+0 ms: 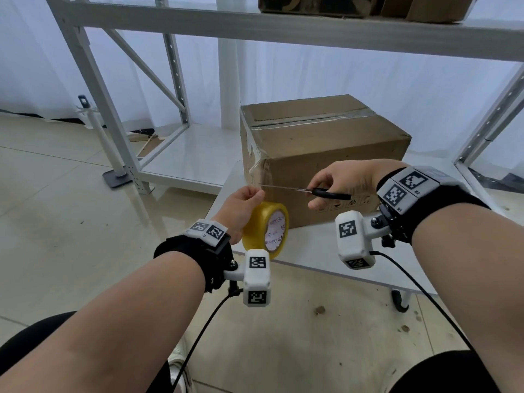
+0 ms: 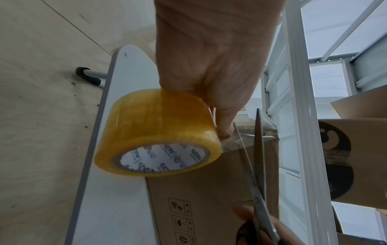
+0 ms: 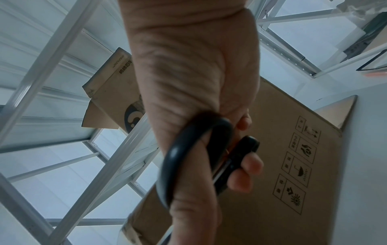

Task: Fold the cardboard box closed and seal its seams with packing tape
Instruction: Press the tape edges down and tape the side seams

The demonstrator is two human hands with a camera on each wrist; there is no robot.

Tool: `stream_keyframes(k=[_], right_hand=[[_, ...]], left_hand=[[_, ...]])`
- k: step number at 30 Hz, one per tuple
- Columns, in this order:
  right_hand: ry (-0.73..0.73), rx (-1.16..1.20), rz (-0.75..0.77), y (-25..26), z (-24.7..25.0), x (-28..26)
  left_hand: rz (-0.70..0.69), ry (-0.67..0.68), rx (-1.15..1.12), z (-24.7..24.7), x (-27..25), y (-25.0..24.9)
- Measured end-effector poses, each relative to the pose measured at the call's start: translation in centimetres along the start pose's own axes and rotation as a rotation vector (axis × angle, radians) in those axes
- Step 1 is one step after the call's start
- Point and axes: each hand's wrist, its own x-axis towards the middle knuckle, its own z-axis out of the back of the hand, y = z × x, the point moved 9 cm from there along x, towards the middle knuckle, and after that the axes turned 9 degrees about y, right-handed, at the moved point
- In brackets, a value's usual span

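A closed brown cardboard box (image 1: 334, 154) stands on a white table (image 1: 312, 251), with clear tape along its top seam and down its left corner. My left hand (image 1: 249, 197) grips a yellowish roll of packing tape (image 1: 265, 228) just left of the box's near corner. A clear strip of tape (image 2: 243, 140) runs from the roll (image 2: 159, 132) to the box (image 2: 209, 199). My right hand (image 1: 334, 182) grips black-handled scissors (image 1: 329, 192), its fingers through the loops (image 3: 188, 157). The steel blades (image 2: 258, 149) lie across the strip, nearly together.
A white metal shelving rack (image 1: 181, 154) stands behind and around the table, and more cardboard boxes (image 1: 368, 7) sit on its upper shelf. A white pole on a dark base (image 1: 113, 165) stands on the tiled floor at the left. Cables hang from both wrist cameras.
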Motion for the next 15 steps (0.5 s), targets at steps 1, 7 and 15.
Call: stream_keyframes(k=[1, 7, 15], right_hand=[[0.007, -0.013, -0.004, 0.2, -0.1, 0.1], [0.005, -0.029, 0.004, 1.3, -0.4, 0.5], [-0.016, -0.016, -0.001, 0.8, 0.0, 0.1]], left_hand=[[0.005, -0.011, 0.015, 0.1, 0.0, 0.1], [-0.009, -0.057, 0.023, 0.3, -0.5, -0.1], [-0.015, -0.066, 0.059, 0.7, -0.7, -0.6]])
